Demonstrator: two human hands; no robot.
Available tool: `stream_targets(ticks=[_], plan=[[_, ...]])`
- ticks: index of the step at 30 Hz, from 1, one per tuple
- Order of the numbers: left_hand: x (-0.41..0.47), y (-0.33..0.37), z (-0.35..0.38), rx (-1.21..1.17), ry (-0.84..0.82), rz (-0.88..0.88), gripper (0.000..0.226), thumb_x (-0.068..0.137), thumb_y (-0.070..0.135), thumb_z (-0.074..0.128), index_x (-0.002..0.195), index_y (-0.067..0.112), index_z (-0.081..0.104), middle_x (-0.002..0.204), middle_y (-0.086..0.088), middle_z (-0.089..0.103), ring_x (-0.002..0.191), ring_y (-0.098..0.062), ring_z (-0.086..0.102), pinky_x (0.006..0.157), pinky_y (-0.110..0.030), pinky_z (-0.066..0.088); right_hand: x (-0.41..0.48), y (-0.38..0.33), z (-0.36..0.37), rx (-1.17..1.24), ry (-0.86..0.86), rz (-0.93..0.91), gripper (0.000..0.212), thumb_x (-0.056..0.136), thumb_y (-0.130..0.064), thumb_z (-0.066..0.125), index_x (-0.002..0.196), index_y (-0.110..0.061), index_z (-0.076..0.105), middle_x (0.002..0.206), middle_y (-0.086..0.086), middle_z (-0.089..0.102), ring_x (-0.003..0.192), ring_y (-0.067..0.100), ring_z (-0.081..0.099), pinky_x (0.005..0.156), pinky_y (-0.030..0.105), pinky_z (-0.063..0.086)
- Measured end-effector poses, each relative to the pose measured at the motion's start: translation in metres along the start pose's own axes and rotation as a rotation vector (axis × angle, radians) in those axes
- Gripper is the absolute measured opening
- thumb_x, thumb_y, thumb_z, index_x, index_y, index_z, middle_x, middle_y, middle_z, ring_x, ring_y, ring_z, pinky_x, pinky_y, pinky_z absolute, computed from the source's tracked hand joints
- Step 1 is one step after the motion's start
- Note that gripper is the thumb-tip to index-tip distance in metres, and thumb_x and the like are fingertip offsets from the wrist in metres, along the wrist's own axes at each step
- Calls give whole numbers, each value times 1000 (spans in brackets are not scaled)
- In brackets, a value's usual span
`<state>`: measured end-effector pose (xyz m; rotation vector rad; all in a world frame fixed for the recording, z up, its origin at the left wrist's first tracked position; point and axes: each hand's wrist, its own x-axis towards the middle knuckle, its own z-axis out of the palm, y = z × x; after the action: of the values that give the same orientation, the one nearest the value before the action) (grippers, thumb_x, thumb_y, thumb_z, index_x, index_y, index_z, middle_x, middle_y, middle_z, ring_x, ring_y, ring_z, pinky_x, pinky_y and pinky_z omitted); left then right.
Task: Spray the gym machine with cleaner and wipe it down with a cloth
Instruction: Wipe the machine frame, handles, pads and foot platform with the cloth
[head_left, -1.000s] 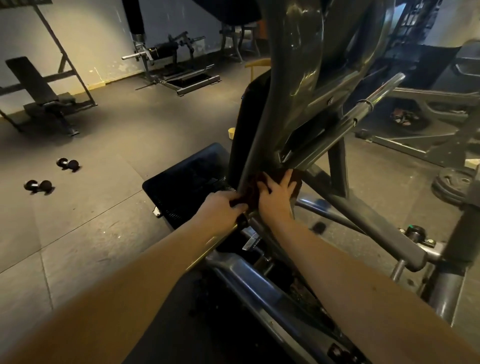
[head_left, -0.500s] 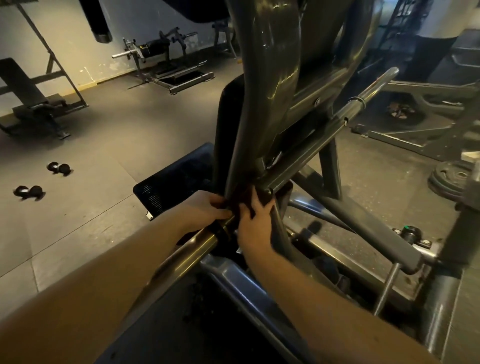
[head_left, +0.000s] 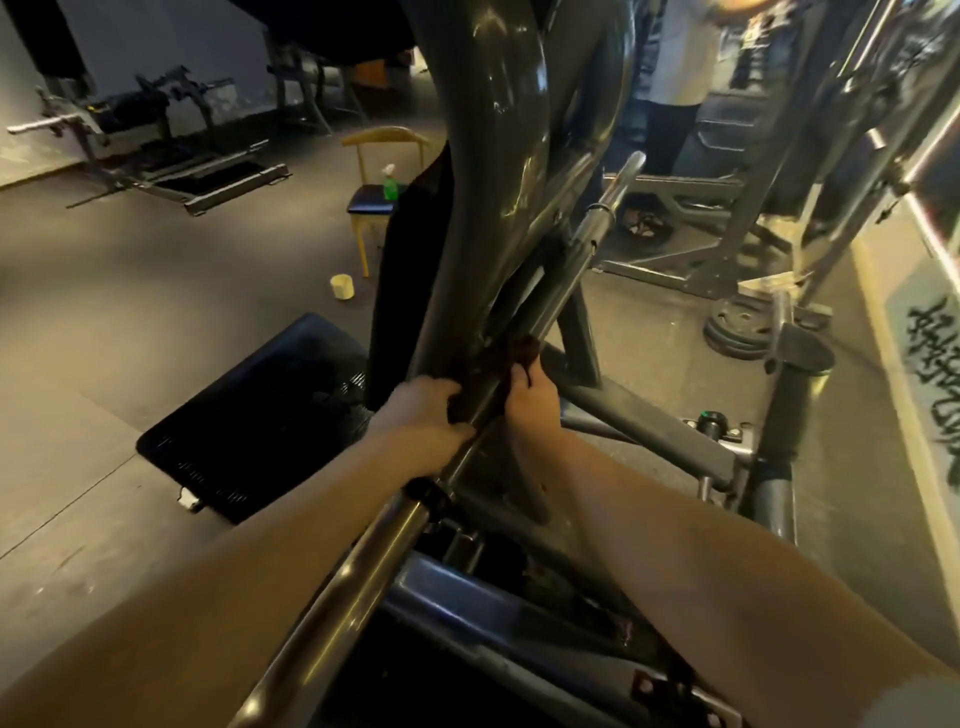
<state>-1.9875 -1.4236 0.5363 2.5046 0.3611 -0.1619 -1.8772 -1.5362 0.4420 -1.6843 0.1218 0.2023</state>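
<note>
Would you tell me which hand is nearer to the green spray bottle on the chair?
Left: the spray bottle stands ahead-left of the left hand; the right hand is farther right, across the bar.

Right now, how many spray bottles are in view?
1. The green plastic spray bottle stands on the black seat of the yellow wooden chair, beyond the glossy dark metal gym machine frame, which may hide others.

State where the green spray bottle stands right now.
Head view, upper middle: the spray bottle stands on the seat of the chair, just left of the machine.
</note>
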Motion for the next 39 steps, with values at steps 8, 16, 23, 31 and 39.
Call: stream_targets(ticks=[8,16,23,31,39], plan=[[32,32,21,286,159,17,25,95,28,67,120,28,62,119,1,58,108,-21,60,90,-43,58,-3,-15,1,-3,-186,-242,54,103,-23,53,120,-74,55,171,-2,16,156,32,22,124,59,25],[32,51,22,483,222,114,68,93,24,73,152,31,39,153,9,37,122,-22,56,92,-38,57,115,-27,-15,-19,-209,-106,63,95,-27,64,153,-36,43,172,-6,-1,158,32,14,124,60,26],[34,52,16,511,164,33,44,98,35,66,141,33,56,139,9,51,124,-17,52,102,-40,50,171,-54,-23,-123,-124,-83,45,106,-20,53,150,-28,52,173,-7,-8,159,27,5,126,57,20],[34,52,21,556,173,23,40,98,35,65,138,36,59,134,9,50,119,-16,50,96,-38,52,47,-10,-34,242,-169,-188,32,107,-18,50,132,-32,64,149,-2,53,129,8,57,97,14,51],[32,54,26,567,171,-28,47,102,35,59,149,35,50,144,9,45,131,-19,45,96,-39,49,-3,92,-50,-2,-398,-200,42,108,-18,48,145,-36,54,141,-12,58,131,6,54,113,32,43]])
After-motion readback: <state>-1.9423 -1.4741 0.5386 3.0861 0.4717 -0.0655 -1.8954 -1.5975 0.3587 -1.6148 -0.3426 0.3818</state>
